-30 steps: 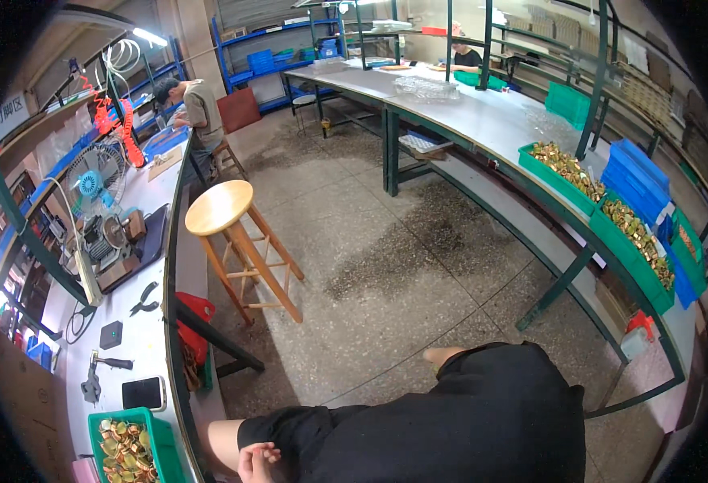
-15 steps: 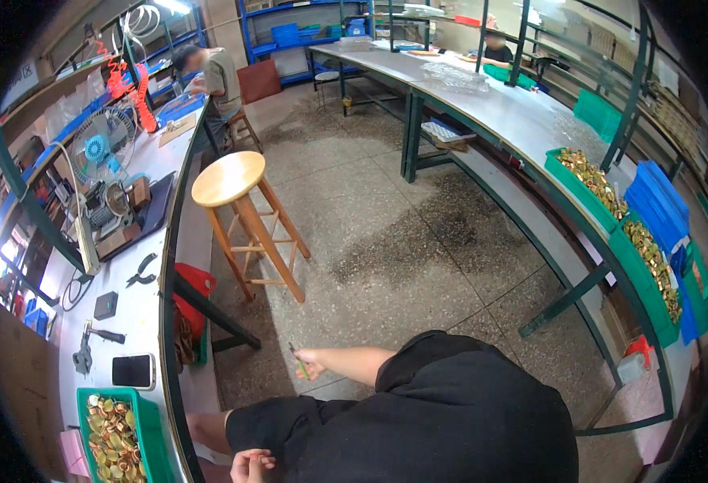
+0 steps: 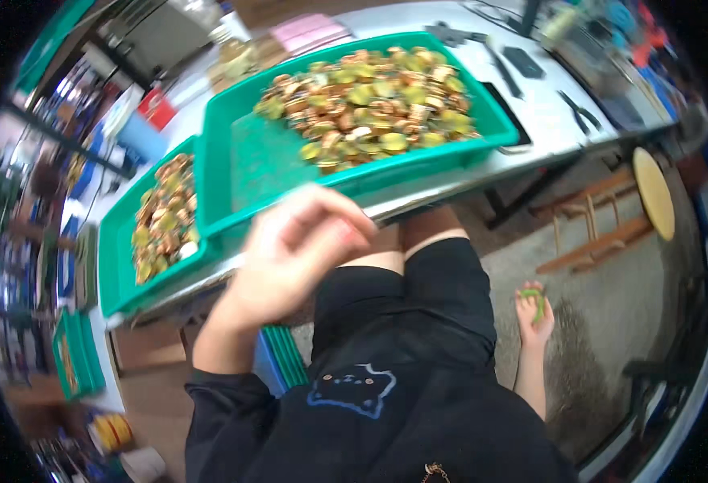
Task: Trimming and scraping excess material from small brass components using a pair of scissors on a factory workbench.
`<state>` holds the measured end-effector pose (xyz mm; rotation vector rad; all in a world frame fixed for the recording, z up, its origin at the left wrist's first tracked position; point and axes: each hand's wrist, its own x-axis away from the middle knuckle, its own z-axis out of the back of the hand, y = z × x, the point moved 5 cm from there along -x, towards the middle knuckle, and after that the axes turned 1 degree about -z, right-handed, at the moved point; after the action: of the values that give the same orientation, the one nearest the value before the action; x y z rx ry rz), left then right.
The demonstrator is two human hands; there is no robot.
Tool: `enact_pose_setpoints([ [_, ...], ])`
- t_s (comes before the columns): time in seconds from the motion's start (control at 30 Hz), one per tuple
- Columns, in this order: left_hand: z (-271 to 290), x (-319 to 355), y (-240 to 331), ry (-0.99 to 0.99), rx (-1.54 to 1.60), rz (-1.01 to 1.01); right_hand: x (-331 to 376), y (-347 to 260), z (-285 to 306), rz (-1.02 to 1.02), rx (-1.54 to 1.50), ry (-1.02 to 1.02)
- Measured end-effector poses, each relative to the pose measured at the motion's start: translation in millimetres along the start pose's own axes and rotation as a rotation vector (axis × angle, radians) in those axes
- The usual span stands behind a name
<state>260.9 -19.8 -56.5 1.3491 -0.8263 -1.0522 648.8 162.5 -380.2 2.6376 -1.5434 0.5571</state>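
Observation:
My left hand (image 3: pixel 293 245) is raised just in front of the near rim of a large green tray (image 3: pixel 265 173). It is blurred; the fingers curve loosely, thumb apart, and nothing shows in them. Many small brass- and copper-coloured metal parts (image 3: pixel 374 105) with round yellowish faces are heaped in the tray's right part. Low at my right side, beside the stool, my right hand (image 3: pixel 534 315) is closed around a small tool with green handles (image 3: pixel 538 302); its tip is not clear. A second green tray (image 3: pixel 116 258) on the left holds similar metal parts.
Pliers (image 3: pixel 579 113), a small black block (image 3: pixel 523 62), a hammer-like tool (image 3: pixel 503 68) and a phone (image 3: pixel 507 117) lie right of the tray. A wooden stool (image 3: pixel 654 193) stands right. Behind the tray are a pink cloth-like stack (image 3: pixel 310 34) and a jar (image 3: pixel 236 55).
My view has swung left to the bench with the trays. My left hand has risen from my lap to the tray's front. The right hand still holds the green-handled tool low at my side.

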Motion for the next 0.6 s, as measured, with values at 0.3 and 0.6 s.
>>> enact_pose_setpoints([
  [0.3, 130, -77, -42, 0.076, -0.995, 0.105, -31, 49, -120, -0.167, 0.176, -0.256],
  [0.6, 122, -106, -90, 0.008, -0.833, 0.088, -66, 111, -194, -0.261, 0.283, -0.442],
])
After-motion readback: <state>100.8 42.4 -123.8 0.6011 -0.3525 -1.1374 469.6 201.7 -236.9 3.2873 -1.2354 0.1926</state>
